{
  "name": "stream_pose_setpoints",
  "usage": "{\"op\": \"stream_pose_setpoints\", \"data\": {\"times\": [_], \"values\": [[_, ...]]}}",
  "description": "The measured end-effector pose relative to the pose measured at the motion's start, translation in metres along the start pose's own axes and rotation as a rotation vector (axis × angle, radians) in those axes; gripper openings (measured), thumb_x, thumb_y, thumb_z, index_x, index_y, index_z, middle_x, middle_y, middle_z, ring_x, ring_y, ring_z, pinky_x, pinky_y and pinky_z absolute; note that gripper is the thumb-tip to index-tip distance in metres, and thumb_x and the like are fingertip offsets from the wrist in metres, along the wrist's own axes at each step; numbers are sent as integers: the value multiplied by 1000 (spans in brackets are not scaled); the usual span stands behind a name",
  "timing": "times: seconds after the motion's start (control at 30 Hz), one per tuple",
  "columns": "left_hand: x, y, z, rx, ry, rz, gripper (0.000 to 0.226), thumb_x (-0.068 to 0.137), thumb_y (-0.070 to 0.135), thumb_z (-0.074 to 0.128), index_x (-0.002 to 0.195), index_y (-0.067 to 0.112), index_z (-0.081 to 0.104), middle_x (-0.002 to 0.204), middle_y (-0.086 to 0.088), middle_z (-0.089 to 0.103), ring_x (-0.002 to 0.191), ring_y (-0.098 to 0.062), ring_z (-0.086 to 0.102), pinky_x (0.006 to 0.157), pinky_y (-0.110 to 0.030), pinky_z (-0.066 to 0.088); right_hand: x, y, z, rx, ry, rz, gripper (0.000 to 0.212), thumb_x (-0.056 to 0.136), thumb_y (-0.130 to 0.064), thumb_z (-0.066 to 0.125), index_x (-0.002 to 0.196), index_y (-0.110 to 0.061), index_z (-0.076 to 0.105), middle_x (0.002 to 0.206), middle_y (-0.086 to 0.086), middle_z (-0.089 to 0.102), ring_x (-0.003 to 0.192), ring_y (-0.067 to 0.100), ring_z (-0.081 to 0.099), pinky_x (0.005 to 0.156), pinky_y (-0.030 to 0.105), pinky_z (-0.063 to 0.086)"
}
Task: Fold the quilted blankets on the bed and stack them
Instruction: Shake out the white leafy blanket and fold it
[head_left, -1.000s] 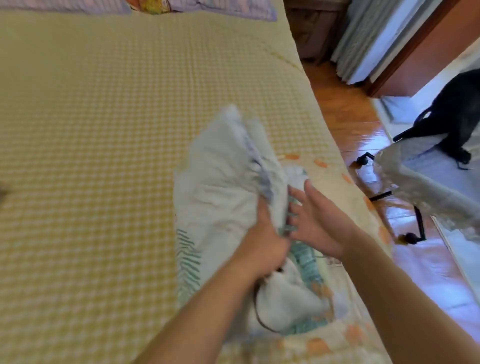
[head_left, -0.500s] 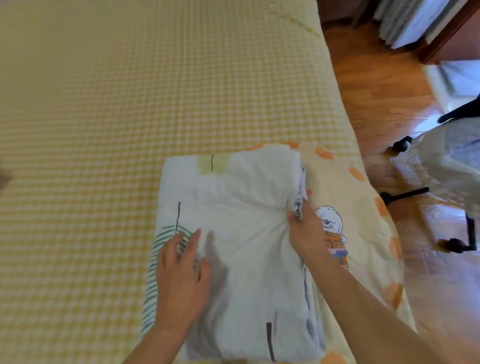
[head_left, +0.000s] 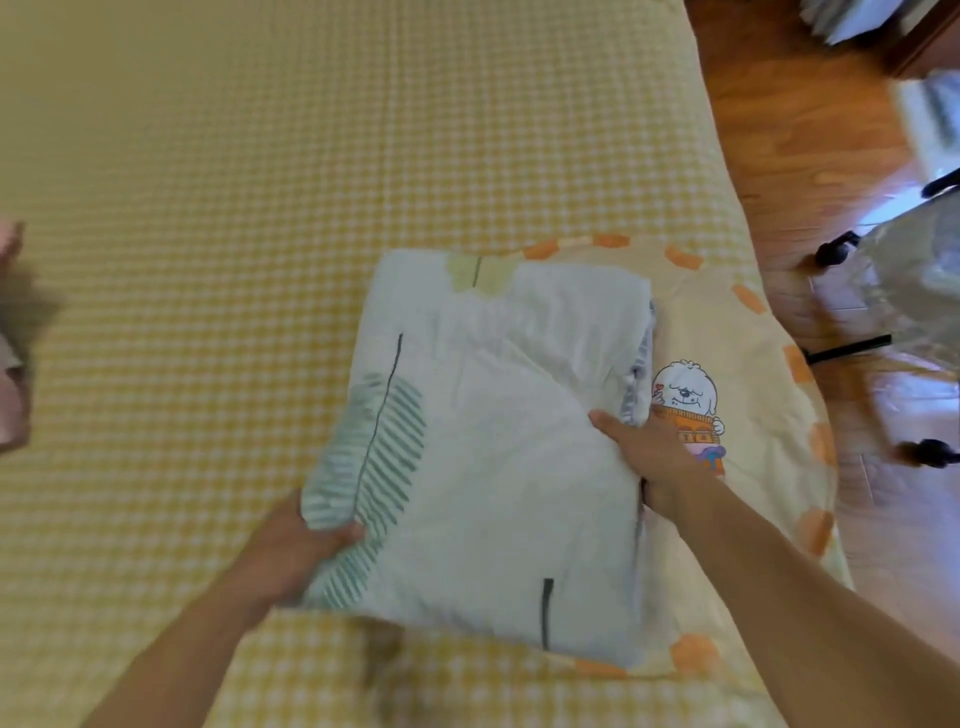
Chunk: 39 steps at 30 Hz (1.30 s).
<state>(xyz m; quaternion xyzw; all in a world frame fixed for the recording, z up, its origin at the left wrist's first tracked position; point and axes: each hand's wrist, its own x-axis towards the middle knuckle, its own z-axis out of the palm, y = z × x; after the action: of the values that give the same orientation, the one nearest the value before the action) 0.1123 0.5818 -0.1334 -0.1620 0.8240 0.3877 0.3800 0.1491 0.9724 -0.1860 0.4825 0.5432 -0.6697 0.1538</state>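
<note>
Low in the frame, left hand (head_left: 306, 540) gripping the left edge of the folded white blanket (head_left: 488, 467), right hand (head_left: 649, 452) clasping its right edge. Underneath, at centre right, yellow cartoon blanket (head_left: 737, 332) on the checked bed (head_left: 260, 208). Beyond, at upper right, wooden floor (head_left: 810, 171)

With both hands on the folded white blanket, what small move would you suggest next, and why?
Probably shift the white blanket right to square it on the yellow dog-print blanket. The left hand grips its left edge, the right hand its right edge, and it overhangs the lower blanket's left side.
</note>
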Motion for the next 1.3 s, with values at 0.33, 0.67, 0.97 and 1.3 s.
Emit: {"op": "stream_pose_setpoints", "data": {"times": [0.33,0.67,0.97,1.3], "values": [[20,-16,19,885,475,347,65,98,54,27,153,23,41,160,-23,32,143,-49,31,112,-66,30,-142,110,106,-675,-123,123,28,103,-38,47,84,-20,56,81,6,71,73,25,73,70,38,58],[3,-115,86,853,350,433,64,103,57,24,162,32,15,171,-10,5,157,-35,0,123,-60,1,-50,51,113,-1542,62,-1100,59,105,-52,24,157,-24,26,167,7,12,154,30,7,125,43,0],[2,-95,11,-470,381,-211,93,89,63,63,159,24,17,158,-14,36,137,-38,47,109,-53,42,23,12,36,-822,262,-280,97,67,-90,58,140,-26,45,137,12,54,128,37,52,104,58,45],[-9,-1,-22,-773,82,-42,40,89,26,70,127,14,67,121,-12,73,102,-29,73,80,-43,61,-51,-44,40,-245,-349,-41,49,82,-20,80,126,-11,62,113,11,74,104,30,72,95,48,55]]}}
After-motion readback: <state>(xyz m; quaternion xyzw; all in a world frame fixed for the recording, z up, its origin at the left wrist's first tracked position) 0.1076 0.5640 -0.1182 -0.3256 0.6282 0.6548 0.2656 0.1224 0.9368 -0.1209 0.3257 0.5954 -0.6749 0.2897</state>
